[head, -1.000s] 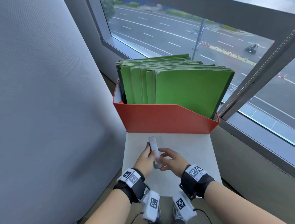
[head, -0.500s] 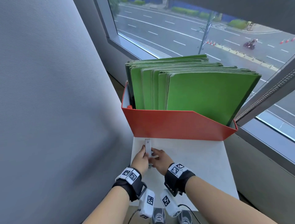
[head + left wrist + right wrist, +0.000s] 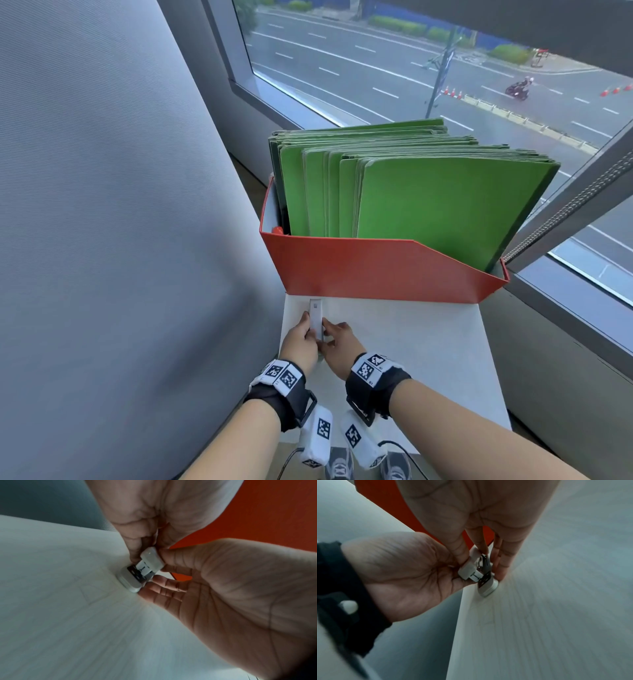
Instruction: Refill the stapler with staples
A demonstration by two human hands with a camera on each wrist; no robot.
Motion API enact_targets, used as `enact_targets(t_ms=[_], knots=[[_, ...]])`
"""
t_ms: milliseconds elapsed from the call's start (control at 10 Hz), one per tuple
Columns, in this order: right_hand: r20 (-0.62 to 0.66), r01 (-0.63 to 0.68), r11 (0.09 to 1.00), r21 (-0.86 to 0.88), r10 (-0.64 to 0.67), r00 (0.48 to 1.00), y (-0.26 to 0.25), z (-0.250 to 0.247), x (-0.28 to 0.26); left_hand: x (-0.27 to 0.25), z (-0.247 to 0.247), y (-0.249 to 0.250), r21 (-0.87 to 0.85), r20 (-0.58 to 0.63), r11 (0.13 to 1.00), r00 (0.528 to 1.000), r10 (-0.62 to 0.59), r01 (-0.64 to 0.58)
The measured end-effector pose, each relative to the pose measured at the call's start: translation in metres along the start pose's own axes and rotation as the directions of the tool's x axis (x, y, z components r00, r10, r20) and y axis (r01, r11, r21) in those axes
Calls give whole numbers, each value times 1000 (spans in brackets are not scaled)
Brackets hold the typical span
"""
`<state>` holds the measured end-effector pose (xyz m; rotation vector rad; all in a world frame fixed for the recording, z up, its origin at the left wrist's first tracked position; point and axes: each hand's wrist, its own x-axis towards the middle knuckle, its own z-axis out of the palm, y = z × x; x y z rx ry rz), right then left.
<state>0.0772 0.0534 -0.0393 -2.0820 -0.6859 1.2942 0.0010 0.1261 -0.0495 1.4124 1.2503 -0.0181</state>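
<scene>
A small white stapler (image 3: 315, 318) stands with its base (image 3: 129, 580) on the white table (image 3: 411, 346), near the table's far left corner. Its top cover (image 3: 152, 559) is lifted a little off the base, and the metal magazine (image 3: 485, 578) shows between them. My left hand (image 3: 309, 326) grips the top cover from the left, seen close in the right wrist view (image 3: 462, 568). My right hand (image 3: 327, 329) pinches the stapler from the right, thumb on the cover (image 3: 164, 557) and fingers (image 3: 500, 566) down by the base. No loose staples show.
A red file box (image 3: 376, 274) full of upright green folders (image 3: 431, 209) stands just beyond the stapler. A grey partition (image 3: 120, 240) runs along the table's left edge. A window (image 3: 394, 61) and its sill lie behind and to the right.
Both hands have carried the stapler forward and down, from above the table's middle to resting on the table near the red box. The head view has tilted up.
</scene>
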Motion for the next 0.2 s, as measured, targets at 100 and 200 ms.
enact_targets(t_ms=[100, 200], knots=[[-18, 7, 1000, -5, -7, 1000, -4, -12, -8, -1, -2, 1, -25, 0, 1000, 1000, 12, -12], [-60, 82, 996, 31, -80, 995, -14, -40, -31, -19, -7, -1, 18, 2, 997, 998, 70, -70]])
